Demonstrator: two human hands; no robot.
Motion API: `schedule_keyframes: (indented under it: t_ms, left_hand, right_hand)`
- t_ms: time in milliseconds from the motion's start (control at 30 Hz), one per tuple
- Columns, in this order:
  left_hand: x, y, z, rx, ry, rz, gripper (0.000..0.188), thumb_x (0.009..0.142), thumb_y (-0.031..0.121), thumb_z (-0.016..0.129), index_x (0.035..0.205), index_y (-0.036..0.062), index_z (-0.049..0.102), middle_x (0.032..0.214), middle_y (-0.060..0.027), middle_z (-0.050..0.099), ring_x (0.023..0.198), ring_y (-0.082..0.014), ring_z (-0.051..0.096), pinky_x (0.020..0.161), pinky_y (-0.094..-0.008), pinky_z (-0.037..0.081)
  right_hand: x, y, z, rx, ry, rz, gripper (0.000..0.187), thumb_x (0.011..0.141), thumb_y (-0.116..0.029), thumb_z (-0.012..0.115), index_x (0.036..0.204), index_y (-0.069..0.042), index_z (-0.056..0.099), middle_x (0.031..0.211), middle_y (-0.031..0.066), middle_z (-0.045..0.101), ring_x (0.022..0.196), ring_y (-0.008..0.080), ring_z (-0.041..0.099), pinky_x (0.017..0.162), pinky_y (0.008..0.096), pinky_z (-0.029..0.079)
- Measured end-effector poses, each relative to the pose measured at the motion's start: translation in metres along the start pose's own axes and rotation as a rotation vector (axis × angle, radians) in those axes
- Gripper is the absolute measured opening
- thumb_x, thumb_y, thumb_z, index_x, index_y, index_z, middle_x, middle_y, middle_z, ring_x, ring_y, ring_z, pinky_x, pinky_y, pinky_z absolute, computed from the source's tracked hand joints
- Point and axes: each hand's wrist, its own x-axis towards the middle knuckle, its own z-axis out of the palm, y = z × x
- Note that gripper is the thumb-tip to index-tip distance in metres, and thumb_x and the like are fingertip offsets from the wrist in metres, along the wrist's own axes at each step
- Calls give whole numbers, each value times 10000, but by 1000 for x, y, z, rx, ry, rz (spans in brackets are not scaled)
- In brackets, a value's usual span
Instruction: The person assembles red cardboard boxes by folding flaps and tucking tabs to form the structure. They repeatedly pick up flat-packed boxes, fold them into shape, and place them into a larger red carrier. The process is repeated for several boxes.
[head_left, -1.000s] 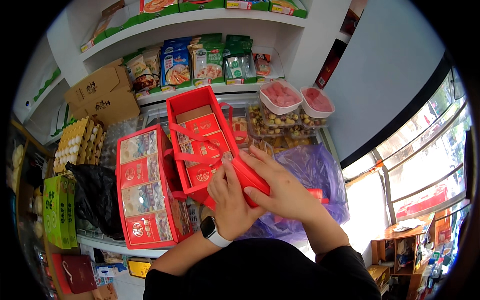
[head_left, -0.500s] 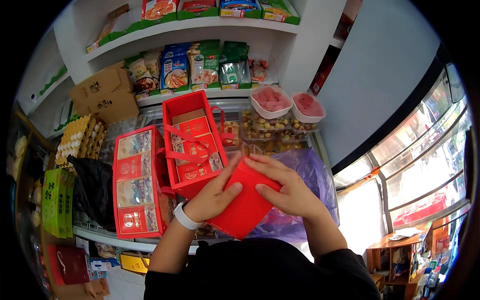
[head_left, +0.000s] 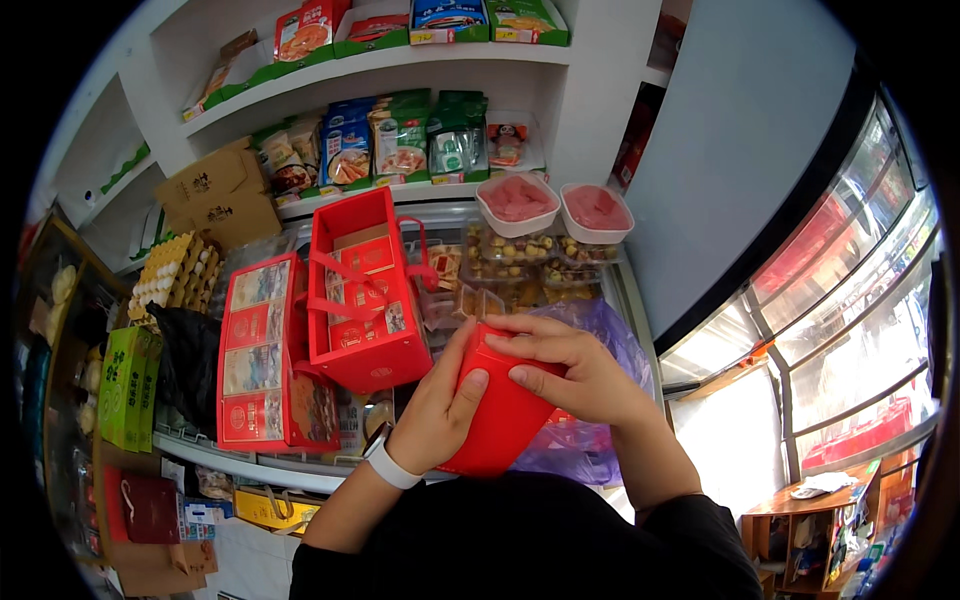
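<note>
A flat red box (head_left: 500,425) is held in both hands close to my chest. My left hand (head_left: 440,410), with a white wristband, grips its left side. On its upper right corner rests my right hand (head_left: 575,370), fingers spread over the top. Just left of the hands an open red gift box with red ribbon handles (head_left: 360,295) stands tilted on a glass-topped counter. Beside that lies a flat red pack with picture panels (head_left: 262,355).
A purple plastic bag (head_left: 605,335) lies under my right hand. Two white tubs of pink meat (head_left: 555,205) stand on the counter's far side. Shelves with snack packets (head_left: 400,140), brown cartons (head_left: 215,195), egg trays (head_left: 180,270) and green boxes (head_left: 125,385) surround the counter. A glass case (head_left: 850,330) stands to the right.
Both hands have drawn the flat red box away from the open gift box and down toward my body. The gift box stays on the counter.
</note>
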Motion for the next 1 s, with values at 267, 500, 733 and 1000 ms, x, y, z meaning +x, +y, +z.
schedule_keyframes:
  t_ms: [267, 500, 733, 1000]
  left_hand:
    - [-18, 2, 46, 108, 49, -2, 584, 968, 302, 375, 1383, -65, 188, 1396, -262, 293, 1310, -349, 304, 1065, -363, 250]
    - [-24, 5, 68, 96, 123, 55, 579, 975, 321, 348, 1381, -63, 197, 1398, -247, 297, 1309, -341, 307, 1065, -358, 247]
    - [-26, 4, 84, 152, 202, 111, 586, 971, 371, 328, 1354, -68, 260, 1353, -249, 356, 1271, -350, 361, 1044, -367, 279]
    - [-22, 2, 76, 80, 229, 79, 670, 948, 445, 353, 1363, -65, 223, 1238, -259, 437, 1115, -368, 470, 960, -376, 359]
  right_hand:
    - [-38, 11, -16, 113, -118, 32, 367, 811, -24, 594, 1177, -48, 593, 1314, 144, 474, 1183, 258, 481, 981, 347, 372]
    - [-61, 18, -8, -76, -3, -93, 344, 773, -30, 635, 1116, -60, 629, 1209, 157, 556, 1096, 297, 546, 922, 358, 429]
    - [-65, 27, -16, -189, -22, -263, 316, 746, -65, 668, 1060, -100, 660, 1146, 118, 594, 1015, 296, 579, 858, 362, 463]
    - [-62, 11, -30, -179, -95, -167, 469, 754, -78, 652, 1211, -76, 545, 1228, 166, 501, 1058, 319, 540, 880, 380, 446]
